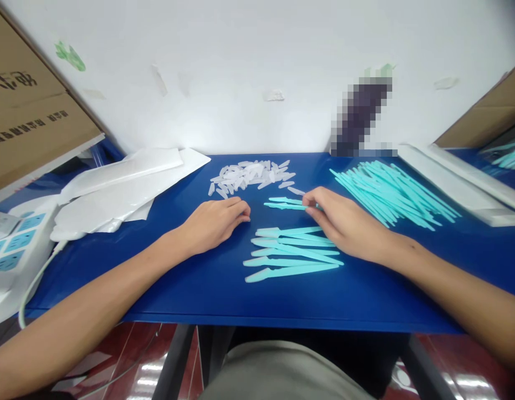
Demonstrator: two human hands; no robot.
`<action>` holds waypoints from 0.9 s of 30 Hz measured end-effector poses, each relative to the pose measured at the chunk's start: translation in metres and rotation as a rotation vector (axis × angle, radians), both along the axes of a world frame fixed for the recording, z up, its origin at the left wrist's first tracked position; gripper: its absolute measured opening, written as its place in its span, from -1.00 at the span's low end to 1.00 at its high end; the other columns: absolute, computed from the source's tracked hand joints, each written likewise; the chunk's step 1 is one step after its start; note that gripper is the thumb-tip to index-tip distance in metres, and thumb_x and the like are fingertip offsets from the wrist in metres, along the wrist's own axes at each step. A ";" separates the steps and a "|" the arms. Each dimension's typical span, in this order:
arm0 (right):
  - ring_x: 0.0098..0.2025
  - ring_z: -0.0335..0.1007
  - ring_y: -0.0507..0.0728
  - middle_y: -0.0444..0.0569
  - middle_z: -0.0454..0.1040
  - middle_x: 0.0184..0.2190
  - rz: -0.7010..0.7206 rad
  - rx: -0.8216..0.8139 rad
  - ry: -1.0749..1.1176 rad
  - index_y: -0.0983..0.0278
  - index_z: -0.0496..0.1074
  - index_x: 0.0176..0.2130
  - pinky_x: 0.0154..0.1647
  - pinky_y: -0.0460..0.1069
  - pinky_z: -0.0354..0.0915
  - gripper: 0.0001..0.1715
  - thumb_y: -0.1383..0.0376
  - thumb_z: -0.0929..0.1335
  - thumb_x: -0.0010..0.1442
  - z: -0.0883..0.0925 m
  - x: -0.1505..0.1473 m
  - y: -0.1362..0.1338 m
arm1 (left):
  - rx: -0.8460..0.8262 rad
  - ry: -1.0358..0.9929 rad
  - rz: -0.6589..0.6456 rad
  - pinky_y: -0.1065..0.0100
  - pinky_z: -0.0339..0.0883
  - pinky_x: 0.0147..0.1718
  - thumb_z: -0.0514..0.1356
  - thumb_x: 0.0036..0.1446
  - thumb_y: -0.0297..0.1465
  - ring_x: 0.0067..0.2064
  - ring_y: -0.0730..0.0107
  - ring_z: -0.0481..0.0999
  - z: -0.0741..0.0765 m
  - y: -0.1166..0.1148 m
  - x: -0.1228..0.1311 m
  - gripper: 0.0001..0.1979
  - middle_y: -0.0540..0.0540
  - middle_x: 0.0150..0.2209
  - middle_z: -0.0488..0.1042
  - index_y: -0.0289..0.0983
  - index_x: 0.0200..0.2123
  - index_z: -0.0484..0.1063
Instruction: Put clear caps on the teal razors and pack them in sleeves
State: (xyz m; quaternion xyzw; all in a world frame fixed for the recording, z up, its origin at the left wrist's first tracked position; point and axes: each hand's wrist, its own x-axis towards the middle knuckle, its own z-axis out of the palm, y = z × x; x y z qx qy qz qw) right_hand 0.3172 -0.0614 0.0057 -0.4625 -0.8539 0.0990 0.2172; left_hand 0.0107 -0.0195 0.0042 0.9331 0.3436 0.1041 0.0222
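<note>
My left hand [215, 221] rests on the blue table [199, 289], fingers curled under, with nothing visible in it. My right hand [344, 222] pinches the ends of two turquoise plastic sticks [284, 203] that lie on the table pointing left. Just in front of that hand lies a row of several capped turquoise sticks [293, 253]. A heap of small clear plastic caps [251, 176] lies beyond both hands. A big pile of turquoise sticks [393, 193] lies at the right.
White plastic bags [124, 189] lie at the left, next to a white power strip [11, 244] with its cable. Cardboard boxes stand at the far left [28, 105] and right [486, 122]. A white tray [465, 183] sits at the right. A white wall rises behind.
</note>
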 end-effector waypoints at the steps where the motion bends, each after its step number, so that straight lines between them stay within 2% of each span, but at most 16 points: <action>1: -0.44 0.29 0.09 -0.01 0.44 -0.23 0.004 0.001 -0.001 0.20 0.25 -0.09 -0.39 0.02 0.23 -0.88 0.28 0.16 0.45 0.000 0.000 0.000 | -0.017 0.002 -0.007 0.32 0.32 -0.34 -0.03 0.48 -0.30 -0.27 0.26 0.58 0.000 0.000 -0.001 -0.74 -0.10 -0.17 0.59 -0.24 -0.13 0.43; 3: -0.44 0.31 0.10 -0.01 0.45 -0.23 0.009 0.001 0.000 0.20 0.25 -0.09 -0.39 0.02 0.24 -0.88 0.28 0.16 0.45 0.001 -0.001 0.000 | -0.030 0.003 -0.018 0.32 0.34 -0.31 -0.02 0.48 -0.30 -0.25 0.26 0.59 0.001 0.000 -0.002 -0.73 -0.09 -0.17 0.61 -0.23 -0.12 0.45; 8: -0.39 0.35 0.11 0.00 0.45 -0.20 0.008 -0.019 -0.018 0.20 0.26 -0.09 -0.34 0.04 0.25 -0.86 0.26 0.16 0.46 0.000 -0.002 0.000 | -0.015 0.017 -0.014 0.33 0.30 -0.35 0.06 0.43 -0.23 -0.33 0.32 0.51 0.007 -0.002 -0.003 -0.73 -0.10 -0.25 0.55 -0.25 -0.20 0.46; 13: -0.34 0.38 0.11 -0.01 0.43 -0.18 0.030 -0.015 -0.032 0.21 0.27 -0.09 -0.29 0.04 0.27 -0.85 0.27 0.16 0.47 -0.001 -0.001 0.000 | -0.053 -0.056 -0.027 0.30 0.36 -0.24 0.06 0.40 -0.34 -0.25 0.30 0.54 0.011 0.001 -0.007 -0.80 -0.10 -0.19 0.56 -0.25 -0.17 0.46; 15: -0.35 0.38 0.10 -0.02 0.44 -0.17 0.032 0.000 -0.045 0.21 0.28 -0.09 -0.30 0.04 0.27 -0.85 0.28 0.16 0.47 -0.001 -0.001 0.000 | -0.065 -0.119 -0.020 0.32 0.36 -0.27 0.07 0.39 -0.35 -0.29 0.34 0.53 0.008 0.002 -0.007 -0.82 -0.08 -0.22 0.57 -0.24 -0.14 0.46; 20: -0.38 0.35 0.08 -0.02 0.47 -0.17 0.017 0.146 -0.169 0.23 0.31 -0.06 -0.40 0.01 0.23 -0.83 0.30 0.17 0.46 0.000 -0.002 -0.002 | -0.185 -0.316 0.002 0.41 0.33 -0.38 0.17 0.33 -0.34 -0.45 0.50 0.41 -0.002 -0.001 0.006 -0.85 -0.02 -0.24 0.59 -0.23 -0.09 0.48; 27: -0.38 0.38 0.11 0.00 0.47 -0.26 0.059 0.285 -0.319 0.27 0.37 -0.10 -0.41 0.01 0.20 -0.81 0.36 0.19 0.44 -0.001 -0.003 -0.001 | -0.305 -0.410 0.028 0.41 0.28 -0.42 0.24 0.29 -0.32 -0.45 0.46 0.44 -0.003 -0.002 0.012 -0.83 0.02 -0.43 0.53 -0.24 -0.09 0.51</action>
